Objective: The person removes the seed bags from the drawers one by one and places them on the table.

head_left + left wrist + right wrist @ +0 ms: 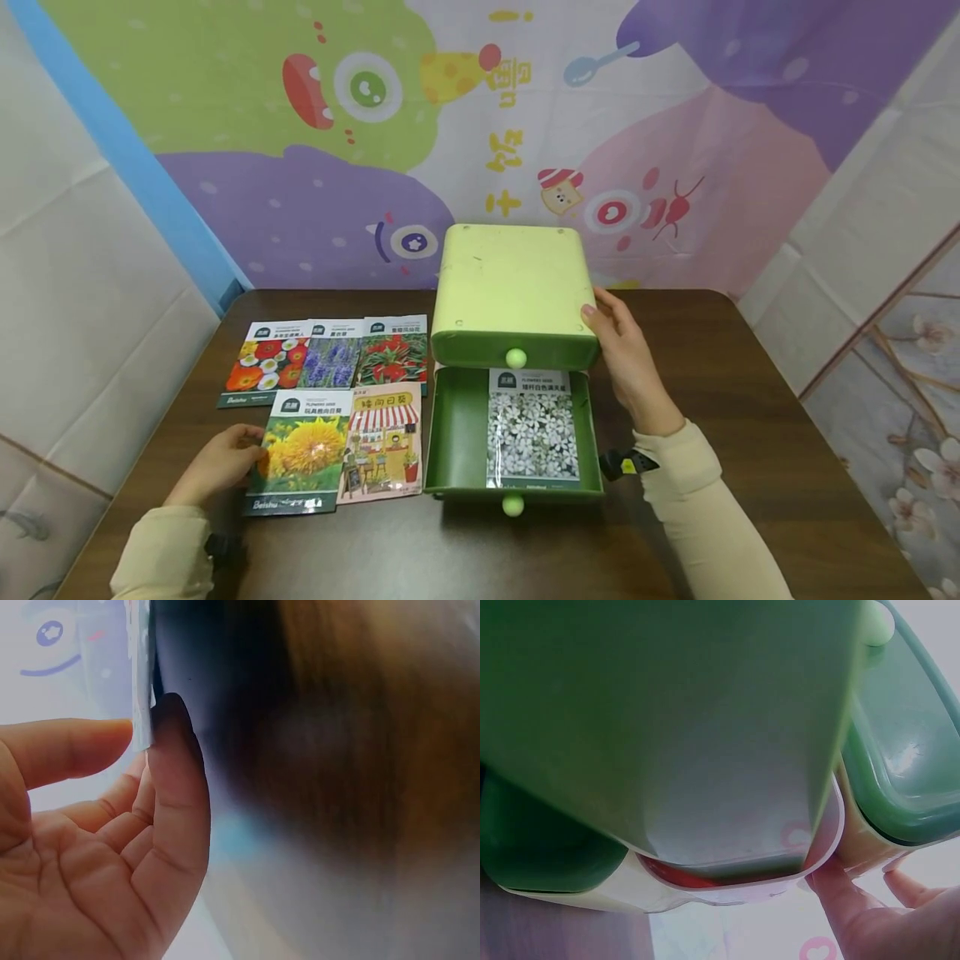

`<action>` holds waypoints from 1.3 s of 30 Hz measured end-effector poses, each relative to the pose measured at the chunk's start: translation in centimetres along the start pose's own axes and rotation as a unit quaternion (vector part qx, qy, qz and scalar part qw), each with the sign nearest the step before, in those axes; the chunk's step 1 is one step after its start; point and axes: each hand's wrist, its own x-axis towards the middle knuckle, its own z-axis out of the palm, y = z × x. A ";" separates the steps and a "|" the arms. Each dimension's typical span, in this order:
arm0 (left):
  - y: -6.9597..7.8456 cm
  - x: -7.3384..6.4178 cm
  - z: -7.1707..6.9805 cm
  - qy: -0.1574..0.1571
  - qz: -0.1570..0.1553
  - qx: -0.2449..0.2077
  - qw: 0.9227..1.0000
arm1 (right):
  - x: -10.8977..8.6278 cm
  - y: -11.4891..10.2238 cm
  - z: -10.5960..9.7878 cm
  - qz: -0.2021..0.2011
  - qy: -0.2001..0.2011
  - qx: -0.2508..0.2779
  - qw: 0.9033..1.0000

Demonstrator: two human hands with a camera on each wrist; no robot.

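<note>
A light green drawer box (pixel 510 283) stands at the back middle of the brown table (pixel 750 400). Its upper drawer is pushed in; the lower drawer (pixel 456 433) is pulled out toward me, with a white-flower seed packet (pixel 532 429) lying flat inside. My right hand (pixel 603 315) rests flat against the box's right side, thumb at the top front corner; in the right wrist view the hand (pixel 870 915) lies against the box (pixel 705 735). My left hand (pixel 251 442) pinches the left edge of a sunflower seed packet (pixel 303 450); the left wrist view shows the packet's edge (pixel 141 675) between thumb and finger.
A packet with a shop drawing (pixel 382 442) lies beside the sunflower one. Behind them lie three more packets: red and white flowers (pixel 266 362), lavender (pixel 333 358), red blooms (pixel 393 354). A cartoon backdrop (pixel 480 125) hangs right behind the table.
</note>
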 end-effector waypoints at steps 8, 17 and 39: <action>0.0 -0.1 -0.1 0.007 -0.008 0.016 1.000 | 0.0 0.0 0.0 -0.003 -0.001 0.001 1.000; 0.3 -0.1 -0.1 0.018 -0.024 0.050 0.998 | 0.0 0.0 0.0 -0.003 0.001 0.003 1.000; 0.6 -0.5 0.1 0.043 -0.047 0.089 0.994 | 0.0 0.1 0.0 0.003 0.002 0.003 1.000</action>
